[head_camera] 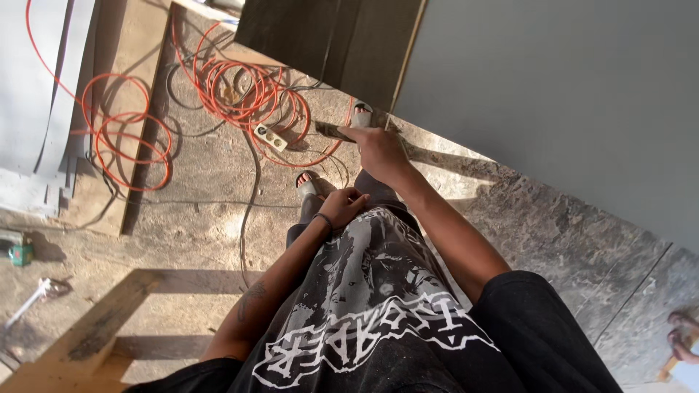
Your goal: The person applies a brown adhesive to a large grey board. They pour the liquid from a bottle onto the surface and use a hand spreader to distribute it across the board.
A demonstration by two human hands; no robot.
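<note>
Trowel (331, 131): flat blade held in the right hand (380, 151), long axis roughly level across the frame, tip pointing left toward the power strip (271, 137). Its handle is hidden inside the closed fingers. Left hand (342, 206) rests loosely curled on the knee, holding nothing. Two sandalled feet show; orange cable (240, 87) lies coiled on the concrete floor (196, 182).

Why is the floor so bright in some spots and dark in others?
Head view: strong sunlight falls on the dusty concrete floor, so the coiled orange cable and the wooden frame cast sharp, dark shadows; the grey wall is evenly lit; the right hand looks sharp, not blurred; the view is tilted.
</note>
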